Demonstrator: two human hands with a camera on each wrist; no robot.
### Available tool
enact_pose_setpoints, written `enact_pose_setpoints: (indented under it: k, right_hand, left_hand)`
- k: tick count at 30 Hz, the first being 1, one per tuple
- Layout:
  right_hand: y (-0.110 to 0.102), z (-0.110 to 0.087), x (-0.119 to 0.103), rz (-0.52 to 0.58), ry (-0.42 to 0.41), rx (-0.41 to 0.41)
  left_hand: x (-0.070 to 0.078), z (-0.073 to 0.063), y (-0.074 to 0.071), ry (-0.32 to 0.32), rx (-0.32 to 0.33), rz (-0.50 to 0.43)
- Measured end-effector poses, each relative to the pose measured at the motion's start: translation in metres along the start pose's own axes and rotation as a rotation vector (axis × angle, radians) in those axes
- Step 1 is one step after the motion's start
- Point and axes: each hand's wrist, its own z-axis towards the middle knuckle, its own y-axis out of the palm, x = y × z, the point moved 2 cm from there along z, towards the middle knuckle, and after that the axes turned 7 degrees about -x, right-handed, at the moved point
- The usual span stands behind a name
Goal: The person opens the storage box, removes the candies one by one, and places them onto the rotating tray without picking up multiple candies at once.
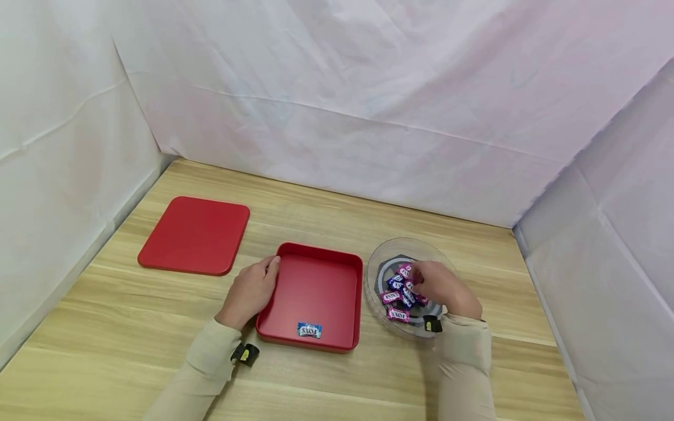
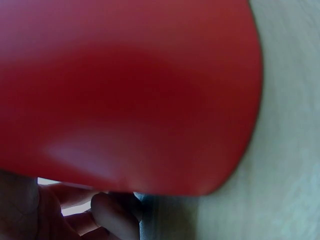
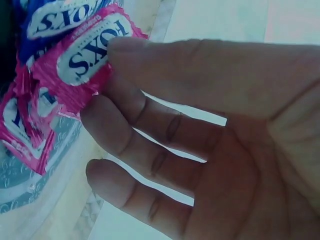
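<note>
My left hand grips the left wall of an open red square tin, thumb over the rim. The tin's red outer side fills most of the left wrist view, with some fingers at its lower edge. Inside lies one blue-wrapped candy near the front wall. Over a clear round bowl, my right hand reaches into several wrapped candies. Its thumb and index finger pinch a pink-wrapped candy in the right wrist view, while the other fingers spread loosely below.
A red square lid lies flat on the wooden table, left of and behind the tin. Pink and dark blue candies lie in the bowl. White cloth walls border the table at the back and both sides.
</note>
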Motion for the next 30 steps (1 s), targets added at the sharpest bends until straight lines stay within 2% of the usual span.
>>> enact_pose_setpoints:
  k: [6,11,18,30]
  right_hand:
    - [-0.004,-0.001,-0.001,0.015,-0.012,0.041]
    - [-0.006,-0.003,-0.015,0.008,-0.032,0.048]
    - [-0.003,0.005,-0.048,-0.011,-0.129,0.062]
    - [0.012,0.017,-0.116,-0.053,-0.174,0.049]
  left_hand:
    - [-0.001,0.0,0.0,0.001,0.001,0.0]
    - [-0.002,0.0,0.0,0.004,0.006,0.002]
    - [-0.003,0.001,0.0,0.006,0.012,0.002]
    - [-0.001,0.001,0.0,0.0,0.005,-0.009]
